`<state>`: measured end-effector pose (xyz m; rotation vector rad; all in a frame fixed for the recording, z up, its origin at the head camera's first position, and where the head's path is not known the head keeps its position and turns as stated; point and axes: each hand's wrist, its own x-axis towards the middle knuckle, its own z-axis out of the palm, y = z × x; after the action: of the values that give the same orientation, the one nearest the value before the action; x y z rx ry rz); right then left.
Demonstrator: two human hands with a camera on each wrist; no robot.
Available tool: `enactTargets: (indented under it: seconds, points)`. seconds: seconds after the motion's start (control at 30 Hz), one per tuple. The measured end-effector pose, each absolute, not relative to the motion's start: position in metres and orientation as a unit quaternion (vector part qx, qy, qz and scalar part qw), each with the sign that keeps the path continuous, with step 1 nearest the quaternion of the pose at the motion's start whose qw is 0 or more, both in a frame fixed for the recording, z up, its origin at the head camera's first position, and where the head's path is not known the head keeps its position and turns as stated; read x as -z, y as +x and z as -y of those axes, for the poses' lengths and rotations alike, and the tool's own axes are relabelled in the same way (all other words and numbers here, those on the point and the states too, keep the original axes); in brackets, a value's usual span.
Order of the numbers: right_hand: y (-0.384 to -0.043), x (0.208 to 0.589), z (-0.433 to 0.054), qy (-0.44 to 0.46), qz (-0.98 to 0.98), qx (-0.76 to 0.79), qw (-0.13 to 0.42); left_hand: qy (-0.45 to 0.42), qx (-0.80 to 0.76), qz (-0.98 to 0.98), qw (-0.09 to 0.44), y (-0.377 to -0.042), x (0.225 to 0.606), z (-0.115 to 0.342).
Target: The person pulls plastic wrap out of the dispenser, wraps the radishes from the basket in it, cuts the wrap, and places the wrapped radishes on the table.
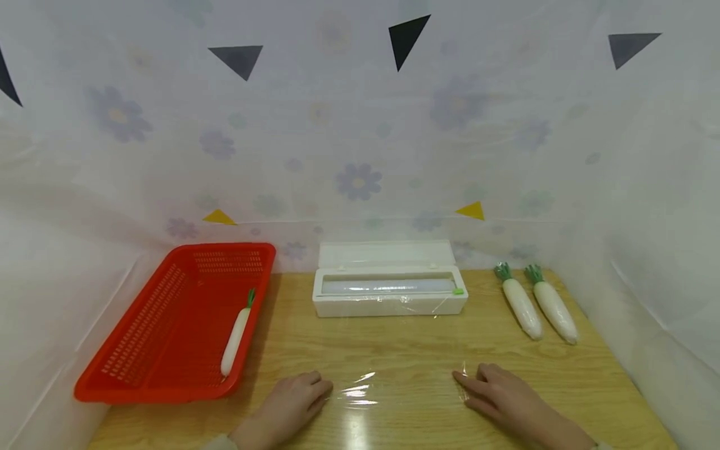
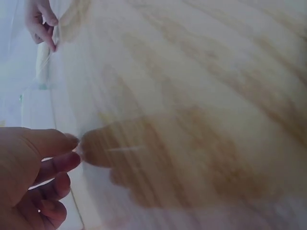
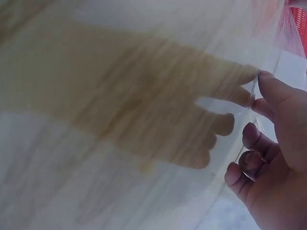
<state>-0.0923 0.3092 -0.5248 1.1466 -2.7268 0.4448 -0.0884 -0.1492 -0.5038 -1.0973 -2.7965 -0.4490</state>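
Observation:
Between my two hands a sheet of clear cling film (image 1: pixel 357 392) stretches low over the table, bright glare on it. My left hand (image 1: pixel 292 400) pinches its near edge between thumb and index finger, as the left wrist view shows with that hand (image 2: pixel 29 167) at the film's border. Over on the right, my right hand (image 1: pixel 509 397) pinches the film's other corner; in the right wrist view its thumb (image 3: pixel 276 88) and index finger meet at the edge. Behind the sheet stands a white cling film dispenser (image 1: pixel 388 306), lid up, the roll (image 1: pixel 388 286) showing inside.
A red basket (image 1: pixel 160 395) at the left holds one white radish (image 1: pixel 235 340) with a green top. Two plumper white radishes, one (image 1: pixel 522 306) beside the other (image 1: pixel 555 311), lie at the back right. A small green slider (image 1: pixel 458 292) sits on the dispenser's right end.

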Motion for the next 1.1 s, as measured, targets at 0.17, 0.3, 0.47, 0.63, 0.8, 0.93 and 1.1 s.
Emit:
enactTargets:
  seconds: [0.17, 0.3, 0.47, 0.63, 0.8, 0.93, 1.1]
  points:
    - [-0.093, 0.526, -0.310, 0.381, 0.910, -0.145, 0.069, -0.362, 0.175, 0.912, 0.078, -0.089, 0.492, 0.149]
    - [-0.093, 0.527, -0.310, 0.383, 0.909, -0.145, 0.081, -0.344, 0.206, 0.911, 0.093, -0.094, 0.464, 0.150]
    - [-0.094, 0.526, -0.310, 0.380, 0.910, -0.142, 0.084, -0.303, 0.203, 0.920, 0.144, -0.112, 0.419, 0.160]
    - [-0.095, 0.525, -0.310, 0.376, 0.912, -0.143, 0.077, -0.223, 0.224, 0.936, 0.155, -0.140, 0.378, 0.184]
    - [-0.094, 0.524, -0.308, 0.380, 0.910, -0.143, 0.083, -0.140, 0.265, 0.945, 0.129, -0.171, 0.360, 0.225]
    - [-0.092, 0.524, -0.307, 0.389, 0.906, -0.144, 0.090, -0.083, 0.275, 0.954, 0.085, -0.195, 0.365, 0.256]
    - [-0.092, 0.523, -0.306, 0.380, 0.910, -0.142, 0.084, -0.036, 0.272, 0.962, 0.002, -0.219, 0.384, 0.282]
